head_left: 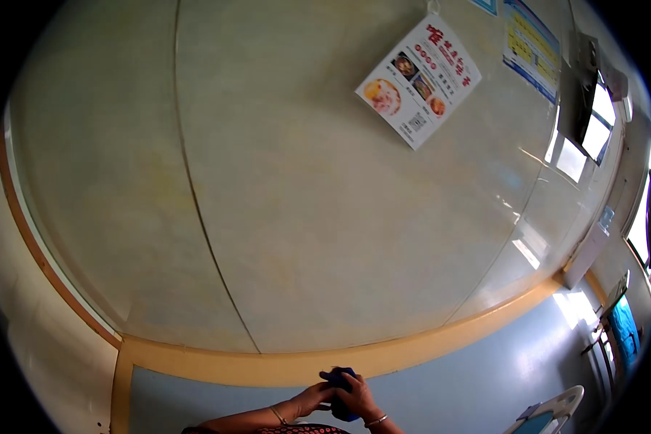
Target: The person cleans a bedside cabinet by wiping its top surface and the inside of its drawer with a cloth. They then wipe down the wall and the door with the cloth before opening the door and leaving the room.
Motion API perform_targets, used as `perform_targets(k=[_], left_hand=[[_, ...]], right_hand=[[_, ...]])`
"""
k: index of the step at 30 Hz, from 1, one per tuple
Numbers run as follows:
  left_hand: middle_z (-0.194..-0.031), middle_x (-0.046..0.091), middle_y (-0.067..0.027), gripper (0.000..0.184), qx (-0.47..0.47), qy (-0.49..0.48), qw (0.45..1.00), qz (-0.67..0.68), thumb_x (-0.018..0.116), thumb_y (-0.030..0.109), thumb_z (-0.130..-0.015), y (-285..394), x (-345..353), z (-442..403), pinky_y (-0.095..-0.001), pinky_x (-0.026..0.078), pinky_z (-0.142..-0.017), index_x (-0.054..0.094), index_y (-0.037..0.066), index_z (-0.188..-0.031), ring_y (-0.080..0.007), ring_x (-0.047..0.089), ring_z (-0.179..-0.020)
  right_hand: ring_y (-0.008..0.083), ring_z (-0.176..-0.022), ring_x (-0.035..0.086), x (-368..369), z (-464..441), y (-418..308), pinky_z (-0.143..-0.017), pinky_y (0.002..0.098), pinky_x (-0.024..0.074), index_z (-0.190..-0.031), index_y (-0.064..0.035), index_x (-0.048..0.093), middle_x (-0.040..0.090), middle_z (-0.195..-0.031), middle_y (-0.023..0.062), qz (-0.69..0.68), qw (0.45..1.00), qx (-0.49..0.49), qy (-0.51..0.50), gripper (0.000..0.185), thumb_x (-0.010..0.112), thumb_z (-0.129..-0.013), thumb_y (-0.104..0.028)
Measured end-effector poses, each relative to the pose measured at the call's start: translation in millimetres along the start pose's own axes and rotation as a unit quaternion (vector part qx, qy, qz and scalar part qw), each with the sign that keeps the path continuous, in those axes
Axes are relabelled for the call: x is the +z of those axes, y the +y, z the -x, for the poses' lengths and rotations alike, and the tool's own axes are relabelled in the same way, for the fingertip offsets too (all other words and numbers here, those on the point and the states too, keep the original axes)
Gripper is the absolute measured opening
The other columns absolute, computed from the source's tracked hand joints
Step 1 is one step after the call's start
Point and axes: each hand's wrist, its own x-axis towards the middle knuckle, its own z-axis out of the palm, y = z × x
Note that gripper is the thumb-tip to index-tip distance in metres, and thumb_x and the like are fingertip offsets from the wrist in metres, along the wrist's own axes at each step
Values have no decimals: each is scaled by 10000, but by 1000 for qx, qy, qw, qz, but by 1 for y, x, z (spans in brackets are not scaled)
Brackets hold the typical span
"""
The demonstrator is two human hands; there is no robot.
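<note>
A dark blue bundle (342,413) that looks soft, perhaps cloth, is between my two hands at the bottom of the head view. My left hand (313,399), with a bracelet at its wrist, closes on the bundle's left side. From the other side my right hand (359,398), also wearing a bracelet, wraps its fingers over the bundle. One end of it sticks out above the fingers. Its exact kind is too small and dark to make out.
A large pale wall (325,217) stands ahead, with a yellowish baseboard (296,367) above a blue-grey floor (456,387). A printed poster (434,72) hangs on it. At lower right is a white-framed chair (557,409); farther back stands a water dispenser (586,253).
</note>
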Motion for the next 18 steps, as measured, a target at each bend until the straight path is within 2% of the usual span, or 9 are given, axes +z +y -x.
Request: perform_targets(k=[2,5,7,10,11,13,15,16,18], left_hand=[[-1152,514,-62,461,17,12,999,47,545,334,-878,15,-18,14,-378,447,-869,420,107,-1259,-214,523,-1033],[-1169,504,-75,457,22,26,995,90,539,327,-877,26,-34,28,-382,449,-870,417,95,-1252,-227,525,-1035],[-1173,502,-86,454,31,28,992,116,531,328,-877,23,-46,29,-378,454,-861,420,86,-1245,-228,530,-1031],[-1163,497,-71,444,40,8,986,161,540,316,-874,5,-67,12,-377,459,-857,416,86,-1233,-233,524,-1041],[-1184,485,-73,457,3,78,979,187,548,323,-875,0,-71,4,-384,456,-867,403,100,-1246,-238,509,-1064],[-1204,473,-74,470,-29,151,963,220,555,329,-875,6,-71,1,-391,453,-878,391,113,-1260,-244,494,-1086],[-1152,495,-50,331,26,-82,955,284,490,270,-897,29,-64,9,-369,452,-867,451,100,-1178,-204,486,-1098],[-1189,489,-61,335,344,-13,938,-50,429,295,-925,16,-52,-2,-366,436,-895,459,97,-1194,-193,471,-1122],[-1218,476,-66,360,365,-13,928,72,405,315,-935,0,-107,-84,-371,425,-916,447,93,-1215,-198,467,-1129]], right_hand=[[352,-1033,507,18,-25,-1,-896,398,416,-1178,-35,528,521,-1119,238,-147,988,20,-46,487,613,-725,-191],[353,-1024,514,27,-49,-12,-901,390,414,-1194,-47,521,512,-1127,240,-148,983,-22,-106,479,583,-734,-163],[365,-1005,519,27,-59,-40,-891,403,418,-1165,-53,545,524,-1097,217,-111,986,-34,-120,435,570,-740,-144],[308,-882,543,40,-73,-61,-770,387,449,-972,-92,647,559,-913,115,59,983,-174,24,291,611,-683,-92],[308,-882,543,35,-77,-69,-770,387,449,-972,-92,647,559,-913,115,61,982,-178,18,291,611,-683,-92],[255,-810,546,23,-86,-86,-682,362,441,-898,-135,669,547,-860,67,224,908,-353,-17,223,613,-682,-122],[229,-800,537,27,-92,-88,-678,342,430,-908,-169,675,535,-846,40,231,878,-417,-52,249,598,-676,-127],[224,-800,536,27,-92,-95,-682,342,433,-928,-178,676,530,-849,38,216,863,-453,-52,272,599,-672,-125],[208,-803,532,29,-97,-97,-684,336,444,-995,-186,669,520,-878,31,191,834,-515,-49,347,602,-659,-131]])
